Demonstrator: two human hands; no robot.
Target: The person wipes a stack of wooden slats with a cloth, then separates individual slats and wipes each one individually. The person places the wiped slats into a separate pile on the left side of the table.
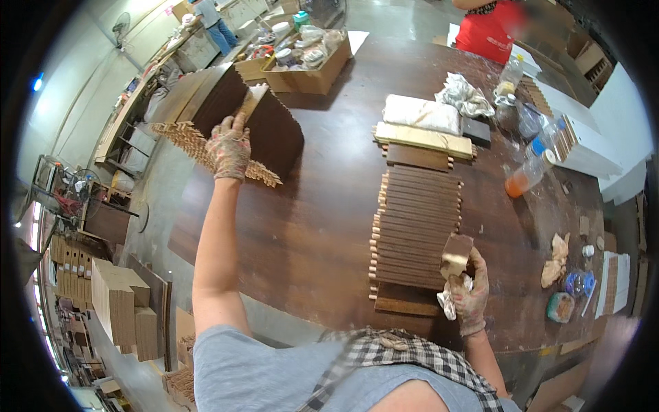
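At the far left of the table stands a large stack of dark brown wooden slats (281,127) with pale dowel-like ends. My gloved left hand (230,145) is on this stack, its fingers closed over a slat's edge beside a lighter strip. Nearer, at the right, a row of dark slats (419,220) lies side by side, pale pegs along both ends. Over the row's near right corner, my gloved right hand (471,295) grips a small brown block (456,254) with a shiny lower face, and a crumpled white rag (449,302) shows below it.
Beyond the row lie a white wrapped bundle (420,114) and crumpled white cloth (463,96). A bottle of orange liquid (528,175) stands at the right. A cardboard box (329,77) of supplies sits at the far edge. A person in a red apron (486,33) stands across the table.
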